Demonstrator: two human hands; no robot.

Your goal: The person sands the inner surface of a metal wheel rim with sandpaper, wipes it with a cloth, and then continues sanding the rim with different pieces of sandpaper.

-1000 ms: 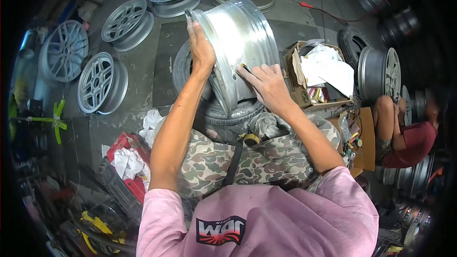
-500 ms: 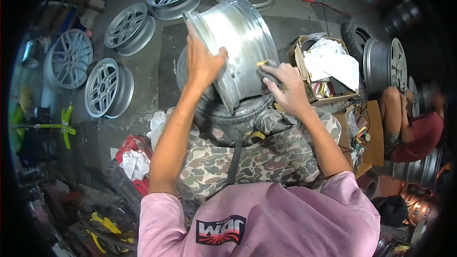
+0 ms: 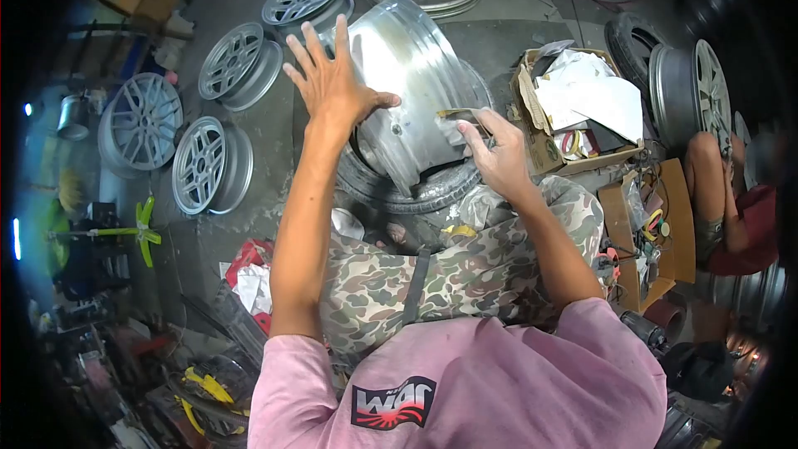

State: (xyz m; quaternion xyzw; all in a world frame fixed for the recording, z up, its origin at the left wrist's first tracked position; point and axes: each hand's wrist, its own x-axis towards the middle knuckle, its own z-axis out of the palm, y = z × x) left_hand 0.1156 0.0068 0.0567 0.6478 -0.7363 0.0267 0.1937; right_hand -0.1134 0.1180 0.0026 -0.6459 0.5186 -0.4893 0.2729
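A shiny metal wheel rim (image 3: 416,58) lies tilted on a black tire (image 3: 374,187) in front of my knees. My left hand (image 3: 332,87) is at the rim's left side with its fingers spread, the thumb pointing across the barrel. At the lower right of the barrel, my right hand (image 3: 497,145) pinches a folded sheet of sandpaper (image 3: 457,113) between thumb and fingers. Pale cloth or paper shows just under the sheet. A small valve hole is visible in the barrel between the two hands.
Several silver wheels (image 3: 199,165) stand on the left and at the back. Right of the rim are a carton of white papers (image 3: 588,91) and an open box (image 3: 672,224) of tools. A person (image 3: 744,233) sits at the far right beside another wheel (image 3: 711,87).
My left hand has opened from the rim's edge, its fingers now fanned out. The sandpaper in my right hand is turned differently, and the rim sits a little differently. The view has shifted slightly.
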